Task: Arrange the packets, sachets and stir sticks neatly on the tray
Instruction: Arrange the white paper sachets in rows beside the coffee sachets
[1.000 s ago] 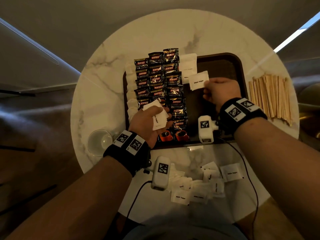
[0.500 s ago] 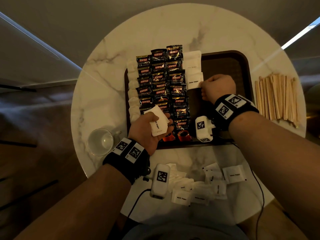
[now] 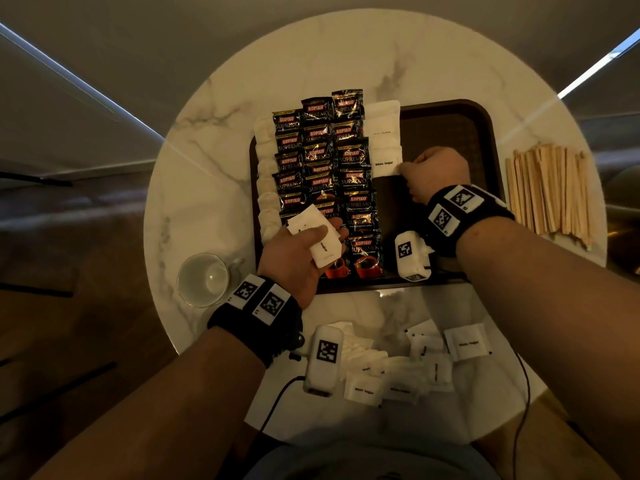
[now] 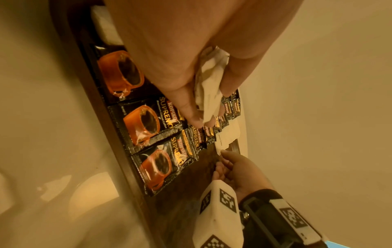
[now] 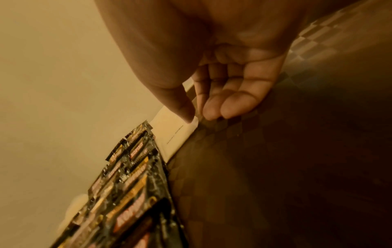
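Round white marble table (image 3: 214, 174) with grey veining, dim warm light. Dark wood floor (image 3: 69, 341) to the left, grey wall (image 3: 242, 29) behind. Bright light strips (image 3: 79, 83) run diagonally at both upper sides.

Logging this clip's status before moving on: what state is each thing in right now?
Tray: on the table, right part bare.
Coffee packets: in overlapping rows on the tray.
Placed sugar sachet: on the tray, right hand at its edge.
Left hand: holds a bunch of sachets.
Loose sachets: scattered on the table.
Stir sticks: off the tray.
Glass cup: upright.
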`<state>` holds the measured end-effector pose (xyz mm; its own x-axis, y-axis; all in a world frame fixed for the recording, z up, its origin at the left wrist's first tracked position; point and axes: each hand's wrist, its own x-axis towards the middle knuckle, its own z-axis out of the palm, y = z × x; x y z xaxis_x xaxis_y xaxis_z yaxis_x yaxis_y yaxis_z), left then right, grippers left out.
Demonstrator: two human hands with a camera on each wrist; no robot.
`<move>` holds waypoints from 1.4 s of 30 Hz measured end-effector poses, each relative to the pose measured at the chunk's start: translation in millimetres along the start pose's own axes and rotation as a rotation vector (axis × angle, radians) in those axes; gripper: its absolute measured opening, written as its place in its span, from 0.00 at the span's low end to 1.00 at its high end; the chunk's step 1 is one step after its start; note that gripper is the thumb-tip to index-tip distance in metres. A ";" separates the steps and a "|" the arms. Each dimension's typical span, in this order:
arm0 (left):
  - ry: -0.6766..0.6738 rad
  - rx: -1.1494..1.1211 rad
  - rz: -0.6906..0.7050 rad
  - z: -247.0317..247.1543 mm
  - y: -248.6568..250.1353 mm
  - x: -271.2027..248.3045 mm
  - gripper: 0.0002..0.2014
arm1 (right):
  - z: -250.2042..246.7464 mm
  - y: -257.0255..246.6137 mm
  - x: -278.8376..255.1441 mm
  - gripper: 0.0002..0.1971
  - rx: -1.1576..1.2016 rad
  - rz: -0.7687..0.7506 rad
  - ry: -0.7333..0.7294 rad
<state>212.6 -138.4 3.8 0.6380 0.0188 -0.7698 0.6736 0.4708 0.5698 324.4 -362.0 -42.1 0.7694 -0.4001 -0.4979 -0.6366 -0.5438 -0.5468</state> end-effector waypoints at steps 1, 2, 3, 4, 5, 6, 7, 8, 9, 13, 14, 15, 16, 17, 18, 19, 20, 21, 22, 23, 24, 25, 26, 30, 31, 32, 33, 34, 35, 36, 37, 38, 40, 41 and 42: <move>0.002 0.018 0.022 1.7 1.0 -0.3 0.17 | -3.7 -1.1 -6.1 0.11 0.029 -0.022 -0.012; 0.011 0.037 0.042 3.4 2.1 -0.2 0.16 | -8.1 -3.4 -15.8 0.11 0.067 -0.060 -0.030; 0.017 0.043 0.055 5.7 3.1 0.0 0.15 | -12.8 -5.9 -28.7 0.12 0.109 -0.105 -0.061; 0.023 0.036 0.060 8.1 3.9 0.1 0.13 | -17.1 -8.0 -43.3 0.14 0.153 -0.152 -0.109; 0.034 0.015 0.057 10.4 4.5 0.2 0.11 | -21.5 -10.9 -60.4 0.16 0.192 -0.188 -0.183; 0.050 -0.008 0.049 12.5 4.7 0.1 0.10 | -24.9 -13.4 -77.8 0.18 0.209 -0.210 -0.276; 0.064 -0.028 0.040 14.5 4.4 0.2 0.11 | -26.6 -15.0 -93.4 0.20 0.205 -0.223 -0.376; 0.071 -0.040 0.037 16.6 3.9 -0.3 0.12 | -26.2 -14.9 -105.0 0.22 0.180 -0.230 -0.468; 0.070 -0.046 0.037 19.2 3.5 -1.5 0.15 | -24.5 -13.6 -114.1 0.23 0.137 -0.235 -0.539; 0.061 -0.075 0.039 25.6 2.3 -5.1 0.21 | -15.3 -0.4 -124.9 0.14 0.166 -0.237 -0.564; 0.068 -0.071 0.038 24.9 2.6 -5.0 0.21 | -16.0 2.1 -124.8 0.11 0.248 -0.204 -0.535; 0.074 -0.056 0.038 23.6 3.1 -4.7 0.21 | -17.6 3.9 -124.2 0.09 0.340 -0.164 -0.509; 0.074 -0.030 0.041 22.0 3.7 -4.3 0.21 | -19.7 4.4 -123.5 0.07 0.418 -0.129 -0.491; 0.069 0.005 0.048 20.4 3.7 -3.7 0.22 | -21.9 4.3 -122.8 0.06 0.467 -0.111 -0.481; 0.065 0.043 0.059 19.2 3.6 -3.3 0.22 | -23.3 3.9 -122.2 0.06 0.488 -0.110 -0.480; 0.067 0.077 0.069 18.4 3.0 -2.9 0.23 | -23.5 4.2 -120.9 0.05 0.486 -0.123 -0.477; 0.071 0.101 0.073 18.0 2.5 -3.0 0.23 | -23.5 4.6 -119.7 0.04 0.475 -0.143 -0.464; 0.072 0.112 0.072 17.9 1.7 -2.4 0.23 | -22.9 4.5 -118.3 0.04 0.465 -0.161 -0.435; 0.065 0.118 0.072 18.1 1.3 -1.9 0.23 | -22.2 5.0 -116.1 0.04 0.469 -0.162 -0.396; 0.059 0.124 0.075 18.4 0.7 -1.2 0.22 | -22.0 5.7 -113.8 0.04 0.485 -0.149 -0.368; 0.060 0.136 0.084 18.6 0.5 0.2 0.22 | -22.0 6.2 -111.9 0.04 0.510 -0.130 -0.364; 0.065 0.147 0.099 19.3 0.8 1.6 0.21 | -21.8 5.9 -110.7 0.04 0.530 -0.117 -0.383; 0.071 0.156 0.114 20.2 1.8 3.2 0.20 | -21.3 5.5 -109.9 0.04 0.528 -0.120 -0.412; 0.057 0.174 0.123 24.3 6.9 8.7 0.17 | -20.3 7.2 -92.0 0.06 0.437 -0.163 -0.352; 0.058 0.175 0.120 24.7 7.7 9.7 0.17 | -21.4 9.3 -80.9 0.05 0.435 -0.143 -0.287; 0.058 0.177 0.113 24.6 8.9 10.0 0.16 | -23.1 11.6 -69.1 0.04 0.438 -0.115 -0.216; 0.056 0.177 0.104 23.8 9.8 10.2 0.13 | -25.4 12.9 -57.9 0.04 0.435 -0.089 -0.147; 0.049 0.171 0.091 22.9 11.1 9.1 0.09 | -27.3 14.1 -47.4 0.04 0.420 -0.071 -0.092; 0.039 0.155 0.076 21.5 12.1 7.8 0.06 | -29.3 14.7 -38.5 0.04 0.388 -0.062 -0.063; 0.036 0.129 0.061 19.4 12.7 6.7 0.06 | -30.4 14.6 -31.5 0.04 0.342 -0.062 -0.057; 0.038 0.096 0.045 16.6 12.7 5.9 0.07 | -30.7 13.5 -26.8 0.04 0.299 -0.066 -0.065; 0.041 0.059 0.029 14.3 12.4 4.8 0.10 | -29.6 12.5 -22.4 0.03 0.264 -0.069 -0.076; 0.050 -0.007 0.006 9.6 11.1 2.8 0.15 | -24.7 11.3 -14.7 0.06 0.212 -0.070 -0.097; 0.052 -0.023 0.002 7.6 10.2 2.2 0.17 | -21.6 10.7 -12.2 0.08 0.195 -0.069 -0.106; 0.055 -0.032 -0.002 6.1 9.6 1.5 0.17 | -18.5 10.7 -10.1 0.10 0.185 -0.074 -0.111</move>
<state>222.3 -139.2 9.8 0.6151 0.0658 -0.7857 0.6619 0.4985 0.5598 310.8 -377.4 -30.5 0.8104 -0.2752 -0.5172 -0.5853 -0.4199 -0.6937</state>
